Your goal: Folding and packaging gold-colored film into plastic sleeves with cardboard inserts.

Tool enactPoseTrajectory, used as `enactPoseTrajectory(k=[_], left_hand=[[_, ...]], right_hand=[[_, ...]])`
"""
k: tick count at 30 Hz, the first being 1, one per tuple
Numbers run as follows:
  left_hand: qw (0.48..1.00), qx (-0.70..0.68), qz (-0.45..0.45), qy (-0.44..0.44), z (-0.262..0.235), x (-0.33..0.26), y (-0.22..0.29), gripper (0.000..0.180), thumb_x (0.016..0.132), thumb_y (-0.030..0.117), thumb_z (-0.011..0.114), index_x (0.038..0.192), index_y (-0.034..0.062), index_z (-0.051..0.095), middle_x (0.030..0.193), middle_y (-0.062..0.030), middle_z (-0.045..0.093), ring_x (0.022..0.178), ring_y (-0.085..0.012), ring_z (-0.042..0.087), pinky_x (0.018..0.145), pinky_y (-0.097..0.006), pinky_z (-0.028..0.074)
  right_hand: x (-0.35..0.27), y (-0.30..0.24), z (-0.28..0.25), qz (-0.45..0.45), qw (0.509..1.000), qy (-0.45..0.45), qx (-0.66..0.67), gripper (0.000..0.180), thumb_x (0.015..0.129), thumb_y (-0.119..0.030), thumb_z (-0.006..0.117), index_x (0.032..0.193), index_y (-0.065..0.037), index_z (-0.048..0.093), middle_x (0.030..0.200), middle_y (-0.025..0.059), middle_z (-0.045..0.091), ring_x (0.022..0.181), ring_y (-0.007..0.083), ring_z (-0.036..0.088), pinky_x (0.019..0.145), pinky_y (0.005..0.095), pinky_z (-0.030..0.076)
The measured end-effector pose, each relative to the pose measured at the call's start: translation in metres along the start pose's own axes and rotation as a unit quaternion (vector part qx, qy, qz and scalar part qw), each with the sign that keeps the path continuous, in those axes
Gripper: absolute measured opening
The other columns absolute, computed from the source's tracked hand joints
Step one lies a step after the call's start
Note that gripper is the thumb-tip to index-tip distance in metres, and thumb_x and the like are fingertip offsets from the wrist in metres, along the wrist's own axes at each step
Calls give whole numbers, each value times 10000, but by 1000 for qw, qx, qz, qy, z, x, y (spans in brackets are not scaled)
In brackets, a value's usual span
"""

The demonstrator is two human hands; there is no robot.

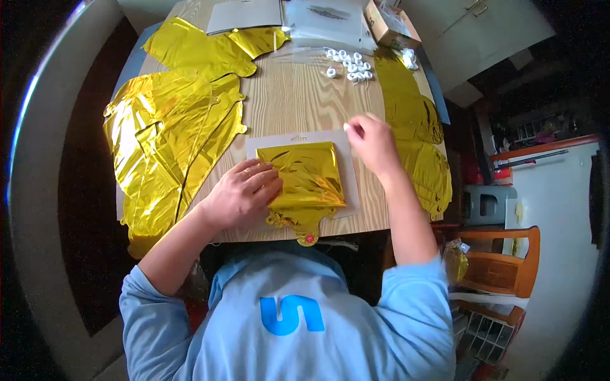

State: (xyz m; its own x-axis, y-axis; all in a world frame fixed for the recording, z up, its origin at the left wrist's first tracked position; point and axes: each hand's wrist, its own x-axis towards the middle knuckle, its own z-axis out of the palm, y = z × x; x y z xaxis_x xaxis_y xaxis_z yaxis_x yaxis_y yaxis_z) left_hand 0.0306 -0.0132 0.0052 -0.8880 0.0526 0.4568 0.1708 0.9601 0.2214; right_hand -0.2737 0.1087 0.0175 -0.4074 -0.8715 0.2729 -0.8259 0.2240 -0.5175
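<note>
It looked like a room in a home, used for party preparation. A light wooden table stood at its centre, strewn with flat gold foil balloons, a cardboard box and small white rings. A wooden chair stood to the right, beside a white appliance and pale cabinet doors.

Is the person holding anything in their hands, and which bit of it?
The left hand lies flat, pressing the left side of the folded gold foil balloon. The right hand pinches something small and white at its fingers; what it is cannot be told.
</note>
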Motion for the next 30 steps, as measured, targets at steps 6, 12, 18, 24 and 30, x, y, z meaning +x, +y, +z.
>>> enactPoseTrajectory(k=[6, 12, 18, 24, 30], left_hand=[[987, -136, -72, -36, -9, -2, -14, 430, 822, 163, 706, 1227, 29, 658, 1242, -185, 672, 1167, -358, 641, 1036, -488, 492], [980, -182, -83, -3, -10, 2, -20, 346, 841, 80, 661, 1183, 25, 682, 1135, -200, 700, 1001, -396, 688, 872, -446, 572], [977, -190, -96, -4, -14, -3, -10, 320, 856, 81, 661, 1171, 31, 690, 1111, -203, 705, 951, -384, 701, 832, -435, 580], [972, -212, -101, -4, -18, -1, 3, 297, 864, 75, 667, 1156, 29, 695, 1075, -189, 714, 905, -375, 708, 785, -422, 583], [964, -214, -157, -7, -27, 9, 2, 240, 917, 54, 672, 1152, 6, 695, 1064, -190, 726, 945, -366, 717, 852, -409, 581]], right_hand=[[-102, -80, -78, 6, 966, -205, 156, 47, 861, -25, 717, 860, 9, 685, 827, 86, 668, 758, 171, 654, 685, 302, 514], [-124, -103, -13, -90, 996, -20, -12, 430, 843, -140, 778, 1215, 6, 616, 1024, 201, 663, 914, 337, 671, 803, 424, 535], [-162, -107, -20, -155, 980, -112, -54, 703, 765, -207, 812, 1382, -37, 521, 1224, 186, 621, 1172, 384, 548, 1054, 518, 403], [-178, -81, 7, -215, 976, 23, -34, 315, 747, -134, 775, 1040, -46, 702, 1144, 120, 637, 1083, 323, 582, 963, 455, 472], [-131, -85, 4, 121, 981, -66, 139, 192, 811, -145, 762, 971, -57, 704, 1061, 125, 682, 1009, 366, 630, 874, 435, 508]])
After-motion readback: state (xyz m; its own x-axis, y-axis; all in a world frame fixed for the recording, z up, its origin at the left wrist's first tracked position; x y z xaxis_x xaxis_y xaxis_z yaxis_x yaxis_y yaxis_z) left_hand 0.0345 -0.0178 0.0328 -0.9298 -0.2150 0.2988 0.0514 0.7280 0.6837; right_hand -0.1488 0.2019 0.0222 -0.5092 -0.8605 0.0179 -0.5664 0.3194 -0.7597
